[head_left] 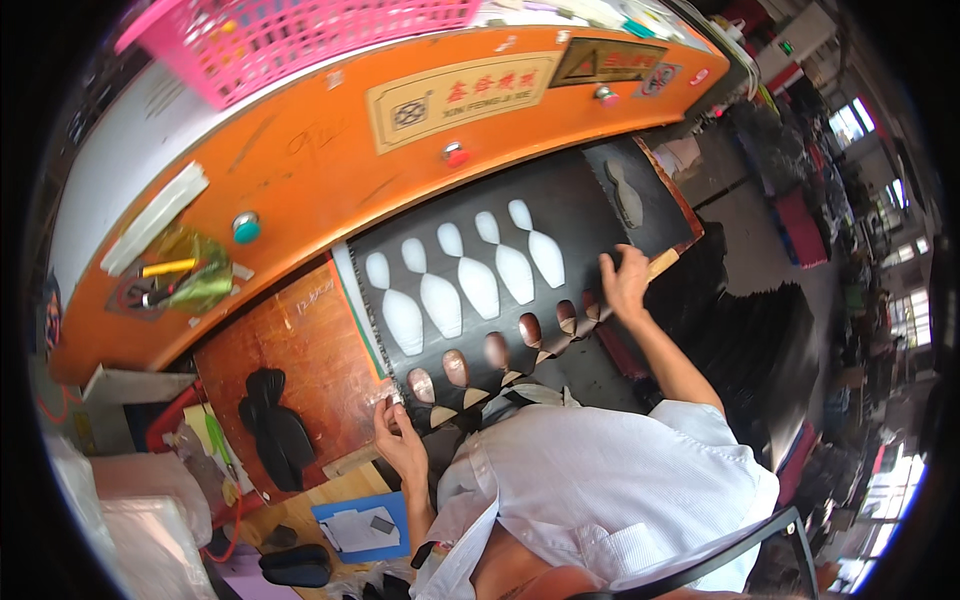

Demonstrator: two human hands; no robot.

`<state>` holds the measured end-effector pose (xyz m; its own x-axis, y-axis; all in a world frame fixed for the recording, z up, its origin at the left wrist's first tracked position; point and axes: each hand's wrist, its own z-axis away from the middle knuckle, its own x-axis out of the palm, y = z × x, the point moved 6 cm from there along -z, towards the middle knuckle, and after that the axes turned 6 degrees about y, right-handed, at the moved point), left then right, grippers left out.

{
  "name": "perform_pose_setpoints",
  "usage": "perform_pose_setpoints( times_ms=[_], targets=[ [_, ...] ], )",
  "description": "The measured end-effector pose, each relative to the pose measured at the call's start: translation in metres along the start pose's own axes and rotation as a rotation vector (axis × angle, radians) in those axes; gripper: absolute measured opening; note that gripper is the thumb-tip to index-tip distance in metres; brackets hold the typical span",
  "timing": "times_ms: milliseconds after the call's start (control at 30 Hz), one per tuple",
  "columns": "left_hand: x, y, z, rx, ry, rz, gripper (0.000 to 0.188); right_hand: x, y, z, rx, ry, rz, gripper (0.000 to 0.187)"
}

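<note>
We have a flat black sheet with a row of five white, sole-shaped areas, just right of the bare reddish-brown wooden worktop. At its near left corner, our left hand has thumb and fingertips close together; we cannot tell whether they grip the edge. At its near right side, our right hand is half open, fingers loosely curled; its hold, if any, we cannot tell. Black sole-shaped pieces lie left, an orange machine beam far.
</note>
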<state>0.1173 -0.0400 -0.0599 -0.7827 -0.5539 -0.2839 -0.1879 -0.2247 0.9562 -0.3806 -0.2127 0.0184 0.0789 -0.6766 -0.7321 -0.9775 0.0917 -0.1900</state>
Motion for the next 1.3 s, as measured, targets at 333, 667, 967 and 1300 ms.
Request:
perform_pose_setpoints(
  times_ms=[333,667,967,1300],
  targets=[
    [0.047,0.008,-0.044,-0.110,-0.033,0.058,0.031,0.050,0.152,-0.007,0.730,-0.711,-0.637,0.048],
    [0.064,0.072,-0.096,0.155,0.127,-0.434,0.024,0.088,0.092,-0.100,0.286,-0.663,-0.254,0.052],
    [0.196,0.108,0.083,0.449,-0.106,-0.429,0.020,0.084,0.083,-0.105,0.161,-0.581,-0.201,0.050],
    [0.215,0.087,0.073,0.497,-0.060,-0.476,0.029,0.058,0.090,-0.090,0.268,-0.428,-0.304,0.043]
  ],
)
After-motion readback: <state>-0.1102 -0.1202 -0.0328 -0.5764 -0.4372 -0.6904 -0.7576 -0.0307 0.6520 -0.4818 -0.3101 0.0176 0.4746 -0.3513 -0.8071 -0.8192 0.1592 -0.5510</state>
